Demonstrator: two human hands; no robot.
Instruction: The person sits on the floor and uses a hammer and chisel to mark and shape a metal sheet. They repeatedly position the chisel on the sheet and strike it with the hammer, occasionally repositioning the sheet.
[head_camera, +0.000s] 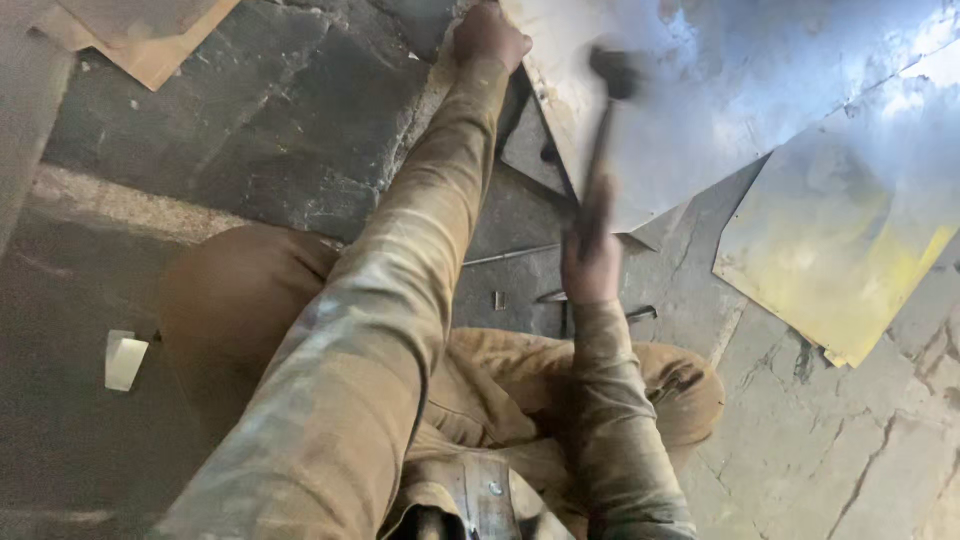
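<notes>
Cracked stone floor (300, 120): left hand (488, 36) pins the thin, stiff, sharp-edged metal sheet (700, 100) at its corner; right hand (590, 255) grips hammer (612, 110) by its handle.

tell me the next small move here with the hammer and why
Probably bring the hammer down onto the metal sheet near its edge. The right hand grips the handle with the blurred head raised over the sheet, while the left hand presses on the sheet's corner to steady it. The strike should land well clear of that left hand.
</notes>
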